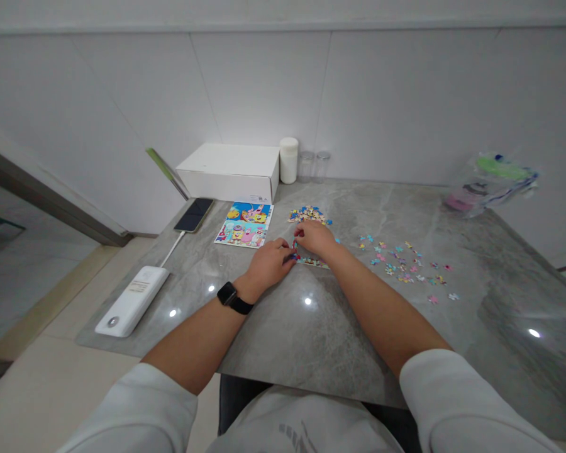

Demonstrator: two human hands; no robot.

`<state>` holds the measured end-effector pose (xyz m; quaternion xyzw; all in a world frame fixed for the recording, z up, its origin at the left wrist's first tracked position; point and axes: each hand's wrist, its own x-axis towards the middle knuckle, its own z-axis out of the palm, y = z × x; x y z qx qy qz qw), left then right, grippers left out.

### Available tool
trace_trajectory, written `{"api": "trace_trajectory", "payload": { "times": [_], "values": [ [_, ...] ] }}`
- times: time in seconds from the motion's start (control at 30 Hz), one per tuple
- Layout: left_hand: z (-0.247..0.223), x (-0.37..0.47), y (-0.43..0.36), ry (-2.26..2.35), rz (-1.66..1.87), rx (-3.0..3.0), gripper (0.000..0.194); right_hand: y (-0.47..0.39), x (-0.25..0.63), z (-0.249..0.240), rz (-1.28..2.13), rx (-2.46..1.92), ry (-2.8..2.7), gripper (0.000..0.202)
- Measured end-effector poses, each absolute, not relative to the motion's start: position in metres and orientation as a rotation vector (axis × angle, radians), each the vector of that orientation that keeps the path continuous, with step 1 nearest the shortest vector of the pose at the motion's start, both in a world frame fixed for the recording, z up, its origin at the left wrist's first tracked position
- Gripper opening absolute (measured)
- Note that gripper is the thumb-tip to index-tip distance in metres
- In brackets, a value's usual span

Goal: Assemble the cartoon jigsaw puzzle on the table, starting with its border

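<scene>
Puzzle strip (313, 262) on grey bench (306, 352), between and under the hands. Left hand (270, 261): fingers on its left end, grip unclear. Right hand (314, 236): fingertips pinched at small red piece (295, 244). Loose piece pile (310, 214) just beyond; picture card (246, 224) left.

1. Along the back of the counter (306, 352): box (229, 165) left, bottle (288, 162) beside it, two glasses (306, 167) right of that.
2. Picture card (244, 226) before the box; phone (194, 215) left.
3. Puzzle heap (310, 214) right of the card, loose pieces (389, 268) farther right.
4. Plastic bag (493, 179) back right.
</scene>
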<state>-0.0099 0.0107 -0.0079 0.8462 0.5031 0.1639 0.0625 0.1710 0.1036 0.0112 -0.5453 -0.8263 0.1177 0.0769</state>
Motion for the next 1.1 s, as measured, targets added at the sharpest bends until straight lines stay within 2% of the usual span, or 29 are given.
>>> {"api": "trace_trajectory", "payload": {
  "times": [0.17, 0.5, 1.1],
  "values": [
    [-0.008, -0.010, 0.011, 1.492, 0.525, 2.551, 0.028, 0.110, 0.180, 0.014, 0.310, -1.665, -2.366, 0.028],
    [-0.013, -0.009, 0.016, 1.330, 0.461, 2.667, 0.038, 0.109, 0.177, 0.005, 0.294, -1.634, -2.501, 0.027],
    [-0.003, -0.010, 0.004, 1.324, 0.396, 2.645, 0.035, 0.104, 0.179, 0.013, 0.329, -1.561, -2.661, 0.025]
  ]
}}
